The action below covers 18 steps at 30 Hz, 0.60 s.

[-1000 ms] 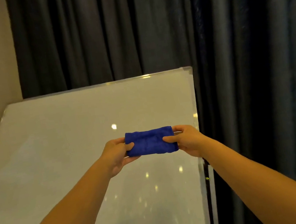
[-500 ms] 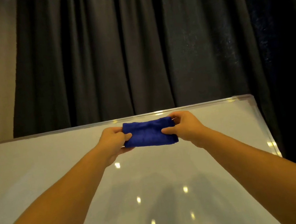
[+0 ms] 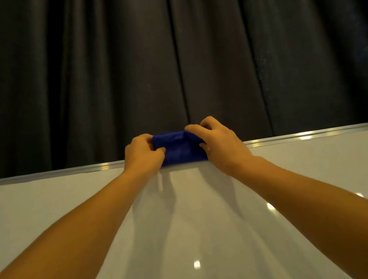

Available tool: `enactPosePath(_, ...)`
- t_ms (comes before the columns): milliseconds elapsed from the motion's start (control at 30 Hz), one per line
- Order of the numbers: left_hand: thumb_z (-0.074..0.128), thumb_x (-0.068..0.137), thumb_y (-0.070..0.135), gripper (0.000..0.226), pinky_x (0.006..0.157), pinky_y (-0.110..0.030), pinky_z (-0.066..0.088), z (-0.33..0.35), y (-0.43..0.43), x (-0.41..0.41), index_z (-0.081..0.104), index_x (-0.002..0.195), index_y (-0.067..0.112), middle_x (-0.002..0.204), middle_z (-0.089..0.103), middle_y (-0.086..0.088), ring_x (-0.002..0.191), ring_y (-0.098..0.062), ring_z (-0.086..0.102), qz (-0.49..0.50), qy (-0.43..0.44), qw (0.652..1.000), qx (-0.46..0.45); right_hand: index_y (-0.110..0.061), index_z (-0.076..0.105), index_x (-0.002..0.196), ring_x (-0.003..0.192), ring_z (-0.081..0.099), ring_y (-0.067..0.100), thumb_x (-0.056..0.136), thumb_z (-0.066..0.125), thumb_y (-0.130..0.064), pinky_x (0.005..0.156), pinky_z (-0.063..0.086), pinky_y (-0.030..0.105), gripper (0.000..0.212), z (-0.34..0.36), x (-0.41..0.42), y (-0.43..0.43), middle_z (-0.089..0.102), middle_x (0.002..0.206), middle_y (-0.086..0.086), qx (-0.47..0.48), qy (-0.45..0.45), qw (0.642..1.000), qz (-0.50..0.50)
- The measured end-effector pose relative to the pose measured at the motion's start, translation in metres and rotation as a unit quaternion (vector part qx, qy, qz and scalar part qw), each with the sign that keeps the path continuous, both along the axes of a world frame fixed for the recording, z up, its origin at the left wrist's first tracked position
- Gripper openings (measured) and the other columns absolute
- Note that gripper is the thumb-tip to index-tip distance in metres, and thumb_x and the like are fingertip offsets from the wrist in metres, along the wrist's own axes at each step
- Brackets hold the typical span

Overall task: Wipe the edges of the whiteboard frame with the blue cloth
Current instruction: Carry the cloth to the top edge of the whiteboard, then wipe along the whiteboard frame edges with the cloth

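— Along the top edge of the whiteboard (image 3: 188, 210), what do you see?

— At the middle of the metal frame (image 3: 63, 172), a folded blue cloth (image 3: 179, 149) sits draped over the rail, its lower part lying against the white surface just below.

— And who holds it?

— Both hands. The left hand (image 3: 143, 153) is clamped on the cloth's left end, thumb on the front. The right hand (image 3: 220, 144) is clamped on the right end, fingers (image 3: 209, 123) curled over the top.

— Anything behind?

— Dark curtains (image 3: 166, 58) hang right behind the board, filling the upper view. Small spots of light reflect off the board and the frame, and shadows of the arms fall below the cloth.
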<state>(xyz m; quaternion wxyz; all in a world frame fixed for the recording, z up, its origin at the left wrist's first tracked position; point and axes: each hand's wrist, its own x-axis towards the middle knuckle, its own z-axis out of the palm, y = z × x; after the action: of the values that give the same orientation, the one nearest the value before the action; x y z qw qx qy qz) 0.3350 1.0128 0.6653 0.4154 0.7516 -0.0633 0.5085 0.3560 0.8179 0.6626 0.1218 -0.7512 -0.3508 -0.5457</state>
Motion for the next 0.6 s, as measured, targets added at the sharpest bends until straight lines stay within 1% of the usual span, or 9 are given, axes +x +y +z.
enactPosePath(67,0.073,0.084,0.019,0.027,0.063,-0.019,0.044,0.008,0.021,0.022,0.063,0.108,0.022,0.089,0.064,0.006,0.083,-0.010,0.060,-0.003,-0.026,1.000,0.016,-0.024,0.051,0.139,0.109,0.054,0.037,0.092,0.060,-0.003,0.086,0.053,0.052,0.052,0.009,0.010,0.019,0.048,0.129,0.013,0.004,-0.013,0.999,-0.032)
enactPosePath(167,0.072,0.084,0.023,0.025,0.059,-0.014,0.043,0.010,0.039,0.042,0.061,0.107,0.024,0.081,0.058,0.017,0.079,-0.005,0.060,-0.039,-0.054,0.997,0.048,-0.019,0.065,0.124,0.121,0.044,0.041,0.083,0.071,-0.010,0.095,0.043,0.053,0.043,0.014,0.016,0.037,0.052,0.132,0.016,0.007,-0.128,0.981,-0.143)
enactPosePath(233,0.068,0.086,0.030,0.021,0.064,-0.024,0.050,0.004,0.045,0.050,0.061,0.105,0.025,0.083,0.063,0.012,0.079,-0.008,0.062,-0.022,-0.089,0.990,0.111,-0.016,0.069,0.113,0.122,0.045,0.038,0.087,0.069,-0.019,0.095,0.042,0.051,0.027,0.010,0.015,0.053,0.055,0.130,0.015,0.009,-0.153,0.980,-0.130)
enactPosePath(300,0.062,0.088,0.037,0.020,0.069,-0.038,0.054,-0.004,0.048,0.052,0.062,0.101,0.022,0.086,0.068,0.002,0.077,-0.019,0.064,0.023,-0.133,0.977,0.162,-0.014,0.066,0.117,0.117,0.049,0.030,0.095,0.051,-0.030,0.090,0.045,0.044,0.031,0.003,0.014,0.074,0.055,0.131,0.011,0.032,-0.089,0.995,-0.045)
enactPosePath(333,0.057,0.089,0.040,0.023,0.070,-0.041,0.054,-0.006,0.049,0.053,0.062,0.098,0.020,0.085,0.068,-0.001,0.076,-0.022,0.063,0.042,-0.142,0.972,0.182,-0.014,0.062,0.123,0.116,0.050,0.027,0.098,0.042,-0.037,0.091,0.044,0.041,0.039,-0.001,0.015,0.083,0.054,0.131,0.009,0.037,-0.051,0.998,-0.025)
enactPosePath(400,0.050,0.092,0.042,0.027,0.069,-0.046,0.054,-0.010,0.051,0.055,0.060,0.092,0.017,0.082,0.067,-0.005,0.073,-0.026,0.061,0.067,-0.131,0.965,0.217,-0.015,0.050,0.138,0.124,0.048,0.027,0.102,0.025,-0.049,0.105,0.036,0.041,0.056,-0.012,0.026,0.092,0.053,0.138,0.007,-0.011,-0.039,0.996,-0.082)
enactPosePath(467,0.042,0.098,0.043,0.037,0.070,-0.046,0.052,-0.014,0.053,0.058,0.062,0.087,0.015,0.081,0.068,-0.009,0.071,-0.027,0.060,0.097,-0.110,0.953,0.264,-0.018,0.027,0.155,0.144,0.030,0.029,0.098,0.009,-0.062,0.121,0.018,0.047,0.074,-0.019,0.038,0.085,0.039,0.156,0.006,-0.077,-0.020,0.985,-0.151)
enactPosePath(533,0.034,0.100,0.045,0.047,0.072,-0.044,0.050,-0.017,0.054,0.059,0.063,0.083,0.013,0.083,0.069,-0.010,0.074,-0.029,0.061,0.131,-0.093,0.937,0.310,-0.023,0.011,0.158,0.152,0.013,0.029,0.090,-0.002,-0.075,0.123,0.005,0.050,0.087,-0.019,0.050,0.064,0.024,0.165,0.002,-0.113,-0.011,0.976,-0.188)
enactPosePath(600,0.027,0.098,0.052,0.051,0.074,-0.041,0.047,-0.021,0.055,0.059,0.059,0.083,0.015,0.085,0.067,-0.009,0.078,-0.027,0.059,0.174,-0.082,0.919,0.345,-0.026,0.002,0.158,0.154,0.001,0.028,0.084,-0.007,-0.082,0.123,-0.004,0.052,0.093,-0.016,0.061,0.038,0.014,0.167,-0.001,-0.116,-0.009,0.970,-0.214)
